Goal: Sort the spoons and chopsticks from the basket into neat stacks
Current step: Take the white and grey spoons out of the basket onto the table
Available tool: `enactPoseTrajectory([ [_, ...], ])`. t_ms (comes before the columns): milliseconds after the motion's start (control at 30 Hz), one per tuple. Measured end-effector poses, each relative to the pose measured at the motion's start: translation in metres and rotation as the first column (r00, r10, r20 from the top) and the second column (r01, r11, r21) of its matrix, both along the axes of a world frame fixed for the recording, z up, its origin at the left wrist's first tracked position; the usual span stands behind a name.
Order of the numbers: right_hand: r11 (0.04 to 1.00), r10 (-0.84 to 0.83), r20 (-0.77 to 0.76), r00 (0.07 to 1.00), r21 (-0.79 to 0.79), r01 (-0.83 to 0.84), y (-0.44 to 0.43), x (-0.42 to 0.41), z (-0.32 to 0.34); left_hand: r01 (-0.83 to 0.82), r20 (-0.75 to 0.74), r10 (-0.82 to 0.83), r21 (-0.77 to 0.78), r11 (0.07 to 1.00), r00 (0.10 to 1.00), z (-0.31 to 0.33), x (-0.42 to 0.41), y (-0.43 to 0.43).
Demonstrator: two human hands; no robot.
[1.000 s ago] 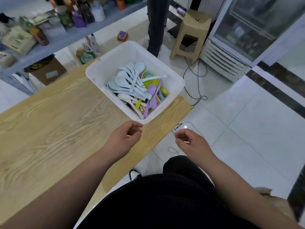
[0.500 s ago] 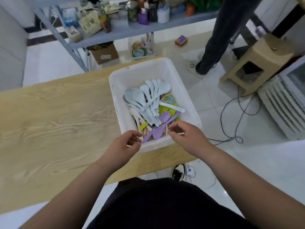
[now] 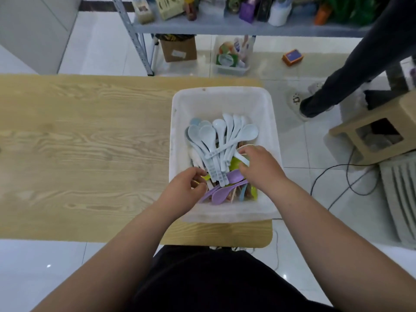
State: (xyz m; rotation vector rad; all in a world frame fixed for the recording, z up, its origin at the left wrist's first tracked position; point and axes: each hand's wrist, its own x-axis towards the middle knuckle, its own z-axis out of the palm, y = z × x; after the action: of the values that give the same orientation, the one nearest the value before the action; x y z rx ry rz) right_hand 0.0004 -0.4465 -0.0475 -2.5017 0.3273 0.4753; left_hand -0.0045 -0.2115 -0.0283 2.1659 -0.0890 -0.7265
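The white basket [image 3: 221,102] holds pale blue spoons [image 3: 207,134] over purple spoons [image 3: 220,194]. My left hand [image 3: 188,191] and right hand [image 3: 258,168] curl inside it; I cannot tell what they grip.

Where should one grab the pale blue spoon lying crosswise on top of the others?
Probably its slim handle, pinched from above. The pale blue spoon lies topmost in the white basket, so the handle is exposed along its length, whereas its rounded bowl is wide.

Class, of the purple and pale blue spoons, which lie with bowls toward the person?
The purple spoons, bowls at the near wall; the pale blue spoons fan out with bowls toward the far wall.
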Motion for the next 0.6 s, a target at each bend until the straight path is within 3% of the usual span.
enactPoseTrajectory([
  [133,0.976,0.089,-0.114,0.989,-0.190,-0.110,0.003,0.015,-0.015,0.103,0.138,-0.119,0.116,0.988,0.983,-0.018,0.051,-0.035],
  [267,0.955,0.103,-0.159,0.982,-0.261,-0.143,0.003,0.024,-0.017,0.212,0.273,-0.295,0.294,0.932,0.916,-0.037,0.091,-0.067],
  [433,0.955,0.077,-0.180,0.981,-0.269,-0.124,0.005,0.028,-0.020,0.402,0.174,-0.539,0.492,0.772,0.824,-0.053,0.116,-0.087],
  [600,0.981,-0.037,-0.161,0.986,-0.196,0.005,0.007,0.023,-0.018,0.350,0.093,-0.423,0.417,0.839,0.901,-0.056,0.116,-0.074],
])
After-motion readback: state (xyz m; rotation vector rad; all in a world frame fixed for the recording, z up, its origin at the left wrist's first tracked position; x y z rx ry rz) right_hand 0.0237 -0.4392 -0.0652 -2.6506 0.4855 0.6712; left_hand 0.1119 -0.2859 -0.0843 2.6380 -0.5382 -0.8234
